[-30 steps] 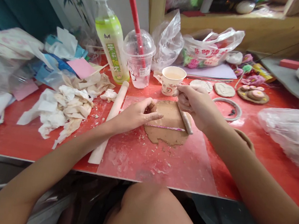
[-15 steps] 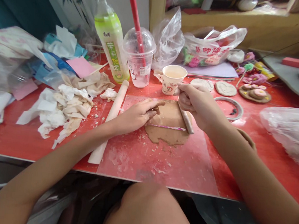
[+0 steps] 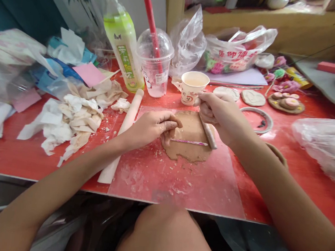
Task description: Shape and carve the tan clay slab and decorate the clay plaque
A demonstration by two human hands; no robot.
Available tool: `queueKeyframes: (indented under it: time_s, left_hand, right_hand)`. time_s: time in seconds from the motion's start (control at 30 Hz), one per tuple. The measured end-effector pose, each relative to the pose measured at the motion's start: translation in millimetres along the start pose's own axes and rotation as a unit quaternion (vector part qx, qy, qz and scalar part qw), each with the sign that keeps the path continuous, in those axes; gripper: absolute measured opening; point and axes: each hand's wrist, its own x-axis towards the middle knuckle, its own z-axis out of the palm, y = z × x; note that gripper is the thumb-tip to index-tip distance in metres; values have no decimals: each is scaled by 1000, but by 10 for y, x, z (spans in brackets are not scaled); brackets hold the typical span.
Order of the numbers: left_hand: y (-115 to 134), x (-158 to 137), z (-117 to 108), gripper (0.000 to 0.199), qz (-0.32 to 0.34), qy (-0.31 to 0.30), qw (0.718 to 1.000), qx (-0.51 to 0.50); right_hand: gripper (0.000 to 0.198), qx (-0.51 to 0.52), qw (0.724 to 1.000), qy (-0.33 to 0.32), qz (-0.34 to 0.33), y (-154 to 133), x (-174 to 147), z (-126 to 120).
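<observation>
A flat slab of brown clay (image 3: 192,128) lies on a clear sheet (image 3: 176,181) on the red table. My left hand (image 3: 155,127) is closed at the slab's left edge, thumb and fingers pinched on what looks like a curved strip of clay (image 3: 169,136). My right hand (image 3: 212,108) is curled into a fist above the slab's far right corner; whatever it may hold is hidden. A greyish rod (image 3: 209,136) lies along the slab's right edge, below that fist. Across the clay runs a thin pink-and-white stick (image 3: 190,142).
Left of the sheet lies a pale rolling pin (image 3: 121,137), with crumpled tissues (image 3: 73,120) beyond. A paper cup (image 3: 193,86) of cloudy liquid, a plastic cup (image 3: 154,67) with a red straw and a bottle (image 3: 123,44) stand behind. A tape ring (image 3: 258,120) sits to the right.
My left hand's outstretched fingers have curled in and closed at the slab's left edge, where a strip of clay now seems to be pinched. My right hand has hardly moved.
</observation>
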Motion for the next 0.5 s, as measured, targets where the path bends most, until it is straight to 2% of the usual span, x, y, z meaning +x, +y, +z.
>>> queueKeyframes:
  time_s: [0.17,0.3,0.5]
  left_hand:
    - [-28,-13,-5,19,11,18,998,66]
    - [-42,-9,-10,13,40,38,992,115]
    - [-18,-5,-22,18,42,33,989,136]
  right_hand:
    - [35,-5,1000,5,1,-5,-11,8]
    - [34,-11,1000,-3,-6,3,-11,0]
    - [36,-14,1000,-2,-8,8,-5,-4]
